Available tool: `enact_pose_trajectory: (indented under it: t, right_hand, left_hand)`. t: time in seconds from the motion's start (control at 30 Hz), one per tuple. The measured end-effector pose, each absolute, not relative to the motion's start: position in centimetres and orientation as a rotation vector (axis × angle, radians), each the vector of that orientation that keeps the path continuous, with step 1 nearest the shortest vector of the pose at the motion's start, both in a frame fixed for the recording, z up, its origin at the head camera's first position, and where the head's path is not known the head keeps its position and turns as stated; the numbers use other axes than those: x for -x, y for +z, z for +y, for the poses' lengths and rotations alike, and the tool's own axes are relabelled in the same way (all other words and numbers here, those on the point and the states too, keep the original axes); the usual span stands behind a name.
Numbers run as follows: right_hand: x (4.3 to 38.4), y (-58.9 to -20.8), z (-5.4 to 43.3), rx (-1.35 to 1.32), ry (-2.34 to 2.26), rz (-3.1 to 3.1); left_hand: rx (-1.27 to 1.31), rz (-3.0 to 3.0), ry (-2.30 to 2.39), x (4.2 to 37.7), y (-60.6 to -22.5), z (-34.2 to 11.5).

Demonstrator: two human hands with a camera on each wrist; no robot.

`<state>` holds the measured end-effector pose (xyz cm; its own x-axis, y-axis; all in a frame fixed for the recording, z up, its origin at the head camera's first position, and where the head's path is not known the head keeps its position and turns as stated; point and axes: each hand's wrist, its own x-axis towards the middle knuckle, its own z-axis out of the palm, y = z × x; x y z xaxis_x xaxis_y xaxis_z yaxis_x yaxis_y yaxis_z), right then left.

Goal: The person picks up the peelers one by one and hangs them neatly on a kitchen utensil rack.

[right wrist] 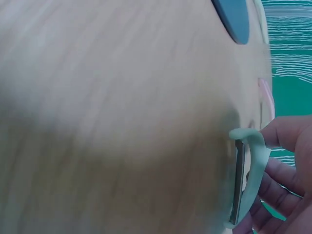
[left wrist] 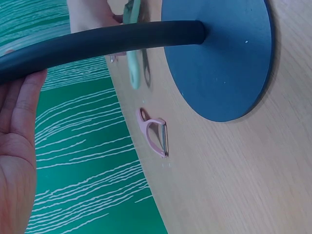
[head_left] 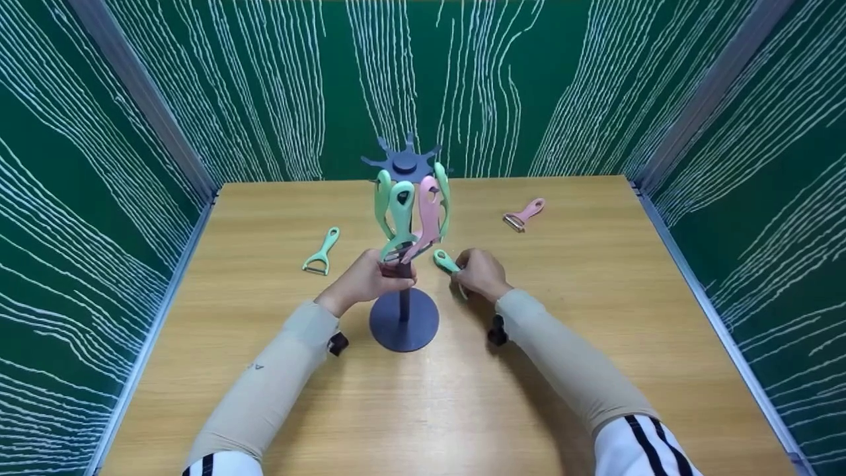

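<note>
A dark rotating stand (head_left: 404, 330) with a round base and a hooked top stands mid-table. On its hooks hang several green peelers (head_left: 402, 208) and a pink peeler (head_left: 429, 211). My left hand (head_left: 370, 281) grips the stand's post (left wrist: 122, 39) just below the hanging peelers. To the right of the stand, my right hand (head_left: 482, 272) pinches another green peeler (right wrist: 256, 170) by its head, with thumb and fingers on either side. That peeler's handle points away toward the stand, low over the table; whether it touches the surface I cannot tell.
A green Y-shaped peeler (head_left: 322, 252) lies on the wooden table (head_left: 277, 370) left of the stand. A second pink peeler (head_left: 525, 215) lies at the back right. Green panels (head_left: 595, 99) with white lines enclose the back and both sides.
</note>
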<state>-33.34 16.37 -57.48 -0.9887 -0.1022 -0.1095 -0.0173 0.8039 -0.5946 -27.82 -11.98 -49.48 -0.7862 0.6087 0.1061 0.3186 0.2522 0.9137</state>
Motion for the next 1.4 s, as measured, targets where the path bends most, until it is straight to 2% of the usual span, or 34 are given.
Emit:
enact_pose_trajectory:
  t: [0.53,1.4]
  right_hand:
    - [33.1,-52.6,17.2,0.137,-1.148,2.847]
    - [31.8,-44.3,17.9,0.37,-1.531,2.953]
  left_hand:
    - [-0.863,2.261,1.547,27.9,-49.5,-11.9]
    - [-0.899,2.273,1.547,27.9,-49.6,-11.9]
